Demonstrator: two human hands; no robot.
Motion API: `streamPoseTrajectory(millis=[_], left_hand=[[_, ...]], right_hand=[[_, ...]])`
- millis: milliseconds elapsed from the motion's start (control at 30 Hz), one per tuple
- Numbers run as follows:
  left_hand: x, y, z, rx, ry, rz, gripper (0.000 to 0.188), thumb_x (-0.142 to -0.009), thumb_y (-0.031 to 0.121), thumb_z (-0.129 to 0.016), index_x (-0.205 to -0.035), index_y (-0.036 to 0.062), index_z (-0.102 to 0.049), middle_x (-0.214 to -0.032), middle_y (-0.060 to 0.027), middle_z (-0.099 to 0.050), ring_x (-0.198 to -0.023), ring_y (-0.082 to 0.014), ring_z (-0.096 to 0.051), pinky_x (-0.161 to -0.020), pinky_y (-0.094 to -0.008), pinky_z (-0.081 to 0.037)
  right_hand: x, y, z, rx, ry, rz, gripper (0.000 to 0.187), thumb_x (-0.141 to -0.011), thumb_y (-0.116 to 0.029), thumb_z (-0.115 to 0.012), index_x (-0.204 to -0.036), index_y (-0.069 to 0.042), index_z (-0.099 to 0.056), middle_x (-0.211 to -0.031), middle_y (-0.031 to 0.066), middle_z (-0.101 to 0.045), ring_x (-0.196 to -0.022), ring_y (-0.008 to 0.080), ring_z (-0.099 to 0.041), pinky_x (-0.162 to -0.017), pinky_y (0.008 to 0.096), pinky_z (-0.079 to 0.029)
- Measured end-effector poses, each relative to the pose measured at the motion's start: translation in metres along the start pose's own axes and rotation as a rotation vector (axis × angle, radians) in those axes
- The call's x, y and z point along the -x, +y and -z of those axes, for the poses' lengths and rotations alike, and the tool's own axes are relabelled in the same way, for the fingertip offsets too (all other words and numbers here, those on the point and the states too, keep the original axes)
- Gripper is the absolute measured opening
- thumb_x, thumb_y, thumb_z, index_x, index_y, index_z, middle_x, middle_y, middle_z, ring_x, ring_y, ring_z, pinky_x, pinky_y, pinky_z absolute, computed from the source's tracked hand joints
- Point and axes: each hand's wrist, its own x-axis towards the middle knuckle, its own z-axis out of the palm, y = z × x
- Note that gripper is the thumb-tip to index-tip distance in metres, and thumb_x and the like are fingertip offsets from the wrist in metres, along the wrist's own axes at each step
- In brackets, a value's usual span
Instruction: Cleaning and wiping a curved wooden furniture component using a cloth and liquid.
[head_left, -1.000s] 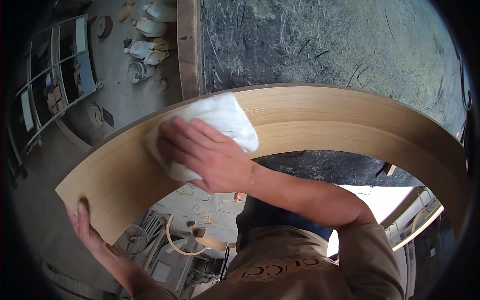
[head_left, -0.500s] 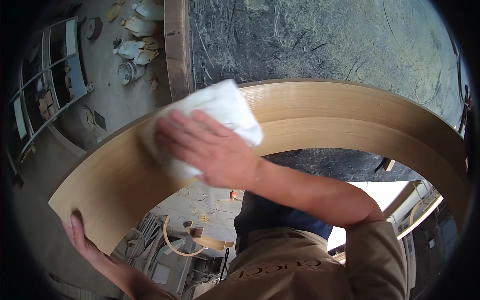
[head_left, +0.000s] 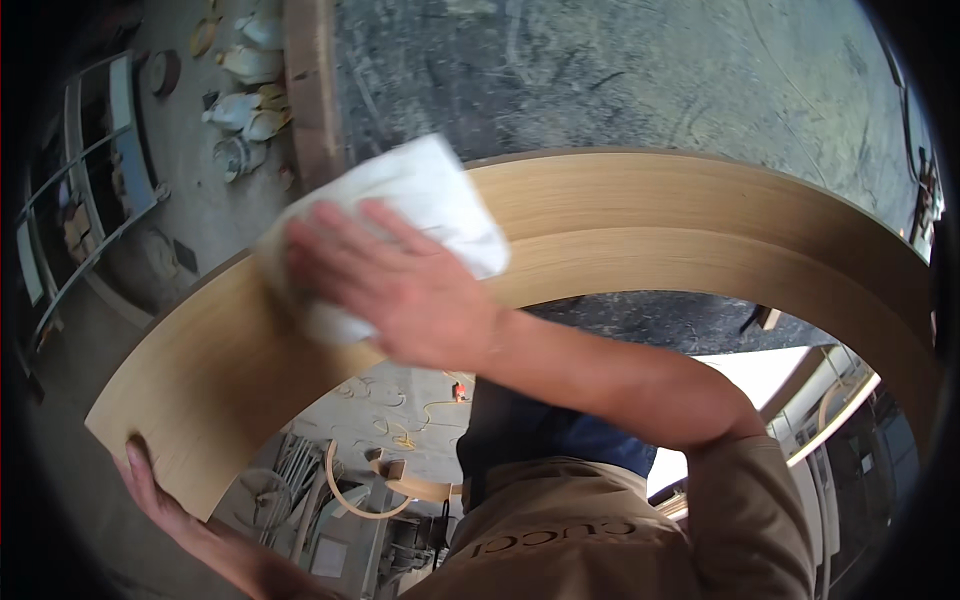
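Observation:
A long curved wooden piece [head_left: 640, 190], pale brown with lengthwise grain and a stepped face, arcs from the lower left across to the right. My left hand [head_left: 158, 495] grips its lower-left end, the thumb on the near face and the other fingers hidden behind. On the left part of the curve lies a folded white cloth [head_left: 445, 195]. My right hand [head_left: 425, 305] holds this cloth flat against the wood, fingers stretched over it and somewhat blurred.
Behind the curve spreads a dark, scratched tabletop [head_left: 600, 80] with a brown wooden edge [head_left: 312, 90]. White jugs [head_left: 250, 62] and a metal can [head_left: 237, 158] stand on the floor at left, near a metal-framed rack [head_left: 125, 150]. Smaller curved wooden parts [head_left: 425, 487] lie below.
My right hand and the cloth have shifted slightly left along the wood, while the whole view has moved a little too. My left hand keeps its grip on the end.

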Motion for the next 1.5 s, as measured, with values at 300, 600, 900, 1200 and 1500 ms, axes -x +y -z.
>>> streamPoseTrajectory(millis=[300,600,900,1200,1500], left_hand=[[0.029,0.017,-0.018,-0.100,0.192,0.016,0.061,-0.109,0.038,-0.059,-0.151,-0.0065,-0.051,-0.140,-0.0166,-0.062,-0.127,-0.0249,-0.059,-0.105,-0.0377,-0.046],[0.000,-0.030,0.035,0.002,0.078,0.149,0.065,-0.109,0.037,-0.056,-0.156,-0.0067,-0.046,-0.150,-0.0187,-0.056,-0.135,-0.0269,-0.057,-0.112,-0.0399,-0.044],[0.017,-0.005,0.030,0.034,0.121,0.240,0.067,-0.109,0.038,-0.056,-0.157,-0.0069,-0.044,-0.150,-0.0195,-0.056,-0.135,-0.0277,-0.058,-0.111,-0.0411,-0.046],[-0.028,-0.027,0.021,0.107,0.096,0.305,0.069,-0.109,0.040,-0.056,-0.158,-0.0071,-0.042,-0.151,-0.0202,-0.056,-0.135,-0.0285,-0.058,-0.110,-0.0422,-0.048],[0.014,0.002,-0.034,0.167,-0.036,-0.015,0.058,-0.110,0.028,-0.056,-0.155,-0.0078,-0.045,-0.148,-0.0169,-0.059,-0.134,-0.0259,-0.058,-0.114,-0.0390,-0.042]], right_hand=[[0.155,0.092,0.142,0.606,-0.166,-0.414,0.070,-0.092,-0.014,-0.071,-0.159,-0.009,-0.051,-0.167,0.0100,-0.048,-0.159,0.0259,-0.038,-0.132,0.0513,-0.021],[0.041,0.046,0.036,0.106,-0.081,-0.086,0.098,-0.081,-0.033,-0.080,-0.167,-0.013,-0.036,-0.173,0.0088,-0.038,-0.161,0.0253,-0.034,-0.133,0.0512,-0.023],[0.175,0.101,0.148,0.606,-0.095,-0.441,0.069,-0.087,-0.008,-0.073,-0.153,-0.009,-0.057,-0.167,0.0104,-0.048,-0.160,0.0286,-0.036,-0.133,0.0528,-0.018],[0.077,0.071,0.044,0.126,-0.038,-0.171,0.103,-0.076,-0.024,-0.080,-0.167,-0.009,-0.035,-0.176,0.0100,-0.032,-0.164,0.0253,-0.026,-0.134,0.0509,-0.016],[0.231,0.106,0.222,0.910,-0.185,-0.532,0.058,-0.101,-0.016,-0.052,-0.158,-0.006,-0.052,-0.169,0.0108,-0.046,-0.161,0.0305,-0.034,-0.131,0.0524,-0.019]])
